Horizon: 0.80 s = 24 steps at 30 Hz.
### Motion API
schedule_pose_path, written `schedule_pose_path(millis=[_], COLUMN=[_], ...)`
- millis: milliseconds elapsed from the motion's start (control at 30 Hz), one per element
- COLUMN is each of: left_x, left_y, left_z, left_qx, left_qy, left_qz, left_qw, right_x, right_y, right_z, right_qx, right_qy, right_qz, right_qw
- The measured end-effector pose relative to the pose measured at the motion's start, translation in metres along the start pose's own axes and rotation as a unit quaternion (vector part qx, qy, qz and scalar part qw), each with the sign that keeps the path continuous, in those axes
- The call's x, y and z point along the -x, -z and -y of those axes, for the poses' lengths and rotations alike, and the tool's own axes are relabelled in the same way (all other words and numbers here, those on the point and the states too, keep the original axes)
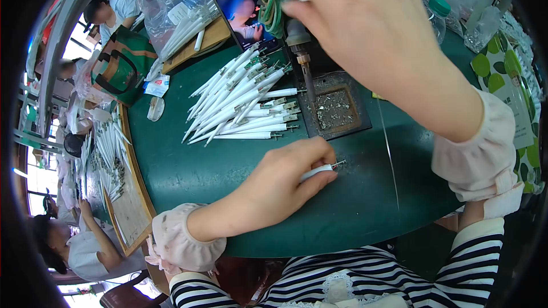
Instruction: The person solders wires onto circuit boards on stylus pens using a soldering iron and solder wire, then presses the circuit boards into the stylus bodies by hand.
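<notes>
My left hand (279,179) is closed around a slim white pen-shaped stick (317,172), pinched between thumb and fingers. A small metal end pokes out past the thumb on the right. Higher up, my right hand (377,28) has its thumb and forefinger closed on the upper part of a soldering iron (303,65); the other fingers are hidden. The iron points down over a dark square tray (365,120) with grey solder crumbs inside. To its left lies a pile of similar white sticks (240,100), most with their metal ends facing right.
A lit phone (246,14) leans behind the pile, next to a green wire coil (272,17). A green-capped bottle (438,11) stands back right. Plastic bags (165,8) and a wooden board (200,43) lie back left. Other people sit at the left, near a wood-edged tray (134,225).
</notes>
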<state>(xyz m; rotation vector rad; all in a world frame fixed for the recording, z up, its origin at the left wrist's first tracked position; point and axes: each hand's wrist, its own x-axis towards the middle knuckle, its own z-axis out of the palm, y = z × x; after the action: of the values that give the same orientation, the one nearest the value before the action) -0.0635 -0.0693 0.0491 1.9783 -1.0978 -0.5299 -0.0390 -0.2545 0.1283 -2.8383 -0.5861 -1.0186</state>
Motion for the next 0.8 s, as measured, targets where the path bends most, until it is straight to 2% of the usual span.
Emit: schedule_pose_path(millis=[67, 167, 233, 367, 467, 533, 567, 633, 767, 800], left_x=[0.001, 0.002, 0.0, 0.001, -0.001, -0.002, -0.001, 0.002, 0.009, 0.01], left_y=[0.006, 0.013, 0.022, 0.017, 0.016, 0.016, 0.015, 0.009, -0.02, -0.018], left_z=[0.005, 0.009, -0.002, 0.005, 0.01, 0.014, 0.016, 0.023, 0.032, 0.03], left_qx=[0.121, 0.25, 0.298, 0.365, 0.382, 0.377, 0.28, 0.074, -0.137, -0.134], left_qy=[0.046, 0.099, 0.153, 0.164, 0.181, 0.193, 0.144, 0.04, -0.052, -0.058], left_qz=[0.011, 0.021, 0.03, 0.02, 0.023, 0.016, 0.013, 0.005, 0.0, -0.011], left_qw=[0.991, 0.963, 0.942, 0.916, 0.906, 0.906, 0.949, 0.996, 0.989, 0.989], right_x=[0.016, 0.039, 0.051, 0.068, 0.073, 0.073, 0.073, 0.076, 0.073, 0.072], right_y=[0.0, 0.009, 0.011, -0.001, -0.01, -0.015, -0.017, -0.021, -0.027, -0.027], right_z=[-0.006, -0.01, -0.011, -0.007, -0.005, -0.009, -0.011, -0.021, -0.023, -0.021], right_qx=[-0.131, -0.357, -0.416, -0.505, -0.592, -0.628, -0.644, -0.612, -0.551, -0.542], right_qy=[-0.019, -0.046, -0.088, -0.116, -0.241, -0.285, -0.306, -0.263, -0.221, -0.224], right_qz=[0.005, 0.207, 0.302, 0.312, 0.318, 0.331, 0.336, 0.4, 0.474, 0.48], right_qw=[0.991, 0.91, 0.853, 0.797, 0.7, 0.644, 0.616, 0.63, 0.651, 0.652])
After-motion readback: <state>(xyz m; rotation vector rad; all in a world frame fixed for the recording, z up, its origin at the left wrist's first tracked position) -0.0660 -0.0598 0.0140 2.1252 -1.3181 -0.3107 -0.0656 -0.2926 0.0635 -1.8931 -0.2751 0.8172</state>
